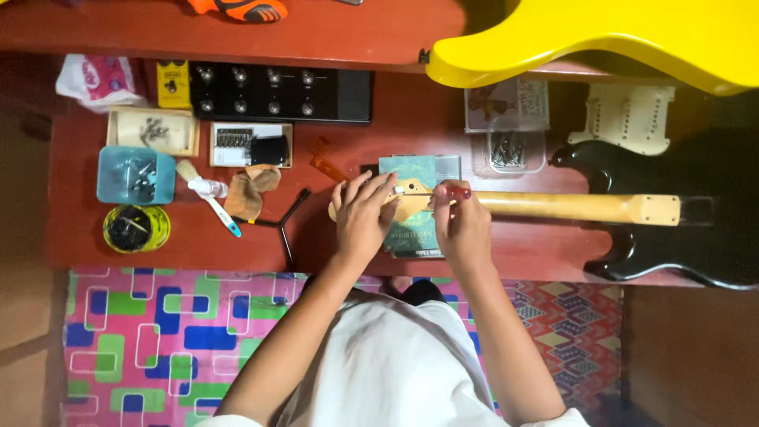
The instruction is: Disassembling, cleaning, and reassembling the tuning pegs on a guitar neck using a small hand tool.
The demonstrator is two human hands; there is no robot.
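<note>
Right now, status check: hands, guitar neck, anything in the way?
Left hand flat on headstock. Right hand grips red-handled screwdriver at it. Guitar neck rests on book. Nothing blocking.

I extend both forearms forward; my left hand (362, 215) lies flat, fingers spread, my right hand (461, 223) is curled closed.

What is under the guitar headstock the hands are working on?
A teal book lies under the headstock, resting on the red table. The left hand and right hand cover much of the book.
</note>
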